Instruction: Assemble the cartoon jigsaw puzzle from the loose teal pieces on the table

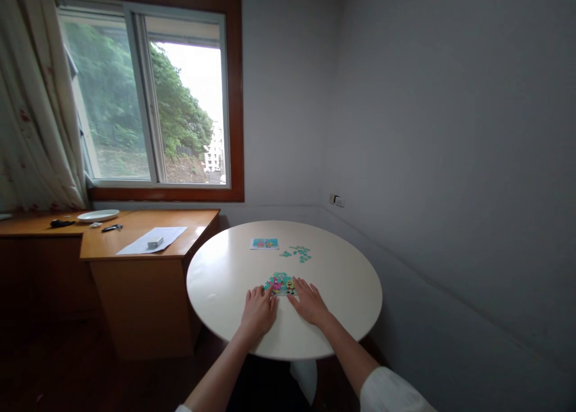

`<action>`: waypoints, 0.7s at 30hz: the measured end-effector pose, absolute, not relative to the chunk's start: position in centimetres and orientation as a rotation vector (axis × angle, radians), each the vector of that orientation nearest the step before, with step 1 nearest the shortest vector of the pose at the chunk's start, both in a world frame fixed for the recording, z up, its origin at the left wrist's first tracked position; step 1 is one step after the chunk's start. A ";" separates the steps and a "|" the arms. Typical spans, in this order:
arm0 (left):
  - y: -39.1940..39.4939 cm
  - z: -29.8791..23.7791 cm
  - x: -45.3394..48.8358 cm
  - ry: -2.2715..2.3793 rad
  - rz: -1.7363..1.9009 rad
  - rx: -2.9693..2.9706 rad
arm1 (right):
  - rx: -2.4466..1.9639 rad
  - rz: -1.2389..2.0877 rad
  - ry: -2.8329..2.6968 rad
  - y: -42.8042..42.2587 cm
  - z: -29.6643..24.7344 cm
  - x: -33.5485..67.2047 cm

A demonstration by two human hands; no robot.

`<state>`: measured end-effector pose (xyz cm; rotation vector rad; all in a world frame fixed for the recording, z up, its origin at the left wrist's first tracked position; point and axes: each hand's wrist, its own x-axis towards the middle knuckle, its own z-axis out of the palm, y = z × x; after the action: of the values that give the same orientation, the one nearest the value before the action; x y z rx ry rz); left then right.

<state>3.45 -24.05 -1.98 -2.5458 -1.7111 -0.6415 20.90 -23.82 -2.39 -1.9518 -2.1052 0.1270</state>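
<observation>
A partly joined jigsaw puzzle with colourful cartoon figures lies on the near half of the round white table. At its left edge, my left hand rests with fingertips on or close to the pieces, fingers a little bent. My right hand lies at the opposite edge, fingers stretched out and apart, touching the puzzle's right side. Neither hand shows a piece in its grip. Farther back are several loose teal puzzle pieces. Left of them lies a small picture card with similar figures.
A wooden desk stands left of the table, holding a white plate, a paper sheet and a small white box. Grey walls close in behind and to the right. A wall socket sits near the corner.
</observation>
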 end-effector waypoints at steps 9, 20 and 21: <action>-24.4 -1.4 3.4 -1.694 -0.660 -2.532 | -1.923 0.091 -2.122 -23.8 -2.4 21.0; -23.9 -2.2 3.5 -1.741 -0.645 -2.550 | -1.961 0.193 -2.027 -23.4 -1.9 21.6; -23.8 -2.4 3.5 -1.744 -0.640 -2.548 | -1.978 0.195 -2.000 -22.9 -1.9 22.1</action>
<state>3.47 -23.84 -2.36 -2.5483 -1.7445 -0.6400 22.09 -22.87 -1.87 -1.9781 -2.0000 0.1946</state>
